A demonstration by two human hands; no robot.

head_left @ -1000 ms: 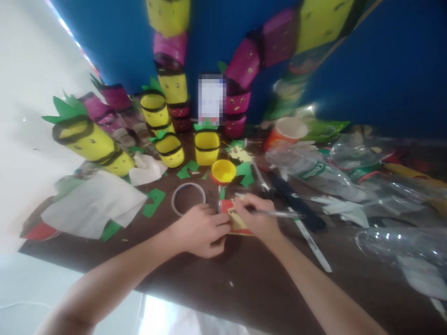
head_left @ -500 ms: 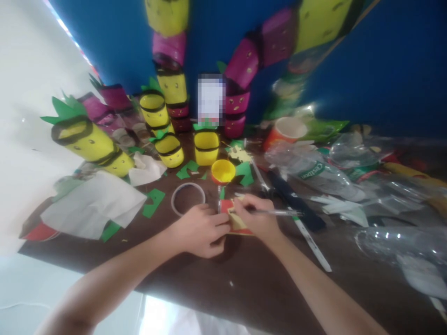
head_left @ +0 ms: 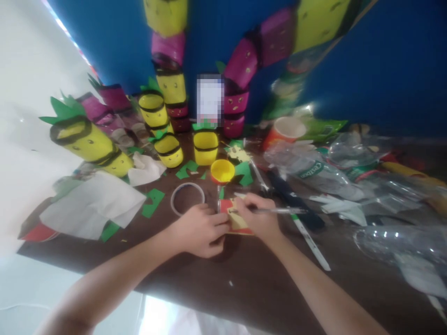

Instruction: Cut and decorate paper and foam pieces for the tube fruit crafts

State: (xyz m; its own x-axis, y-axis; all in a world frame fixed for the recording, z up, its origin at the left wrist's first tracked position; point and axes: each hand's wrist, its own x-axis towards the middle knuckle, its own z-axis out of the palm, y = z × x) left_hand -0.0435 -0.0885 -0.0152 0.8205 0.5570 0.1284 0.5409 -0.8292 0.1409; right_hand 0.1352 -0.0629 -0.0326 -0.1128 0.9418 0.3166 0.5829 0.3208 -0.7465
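Observation:
In the head view, my right hand (head_left: 261,215) is closed round a slim pen (head_left: 281,211), its barrel pointing out to the right. The pen's tip end is over a small red and yellow piece of card (head_left: 238,224). Curled fingers of my left hand (head_left: 203,231) hold that card by its left side. A roll of tape (head_left: 187,199) lies just beyond my left hand. Behind the card stands a small yellow cup (head_left: 222,171), with green paper scraps (head_left: 243,174) beside it. What my left fingertips do under the card is hidden.
Yellow cup figures with green leaves (head_left: 206,146) stand at the back and left. White paper (head_left: 94,204) lies left. To the right are scissors (head_left: 260,177), a white strip (head_left: 312,244), clear plastic bottles (head_left: 324,177) and a red-and-white cup (head_left: 288,130). A blue panel (head_left: 206,42) rises behind.
Both hands keep the same place and grip. The pen's rear end has tilted up very slightly. The whole view has shifted by a few pixels.

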